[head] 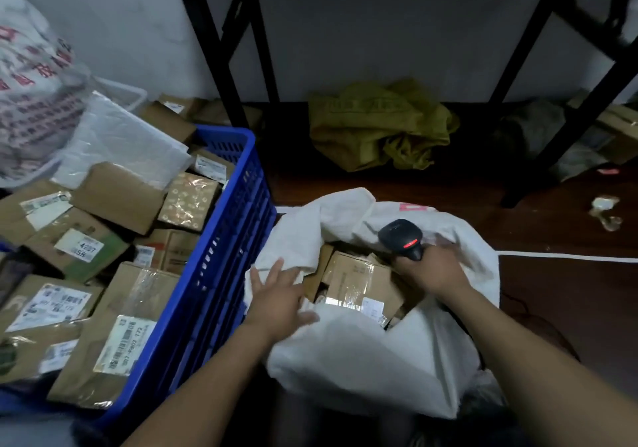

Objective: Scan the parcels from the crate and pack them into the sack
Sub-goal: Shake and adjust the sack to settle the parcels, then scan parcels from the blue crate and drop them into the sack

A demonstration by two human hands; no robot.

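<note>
Dark floor (pixel 552 308) under white sack (pixel 345 360), cardboard parcels (pixel 359 274) inside. Left hand (pixel 276 294) flat, fingers spread, on sack's rim; right hand (pixel 431 270) gripping black barcode scanner (pixel 402 238) over sack. Blue parcel-filled crate (pixel 234 239) left of sack.

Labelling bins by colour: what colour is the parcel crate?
The crate is blue, seen best in the head view.

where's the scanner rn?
Head view, right of centre: the scanner is held in the right hand above the open white sack, right of the blue crate.
</note>
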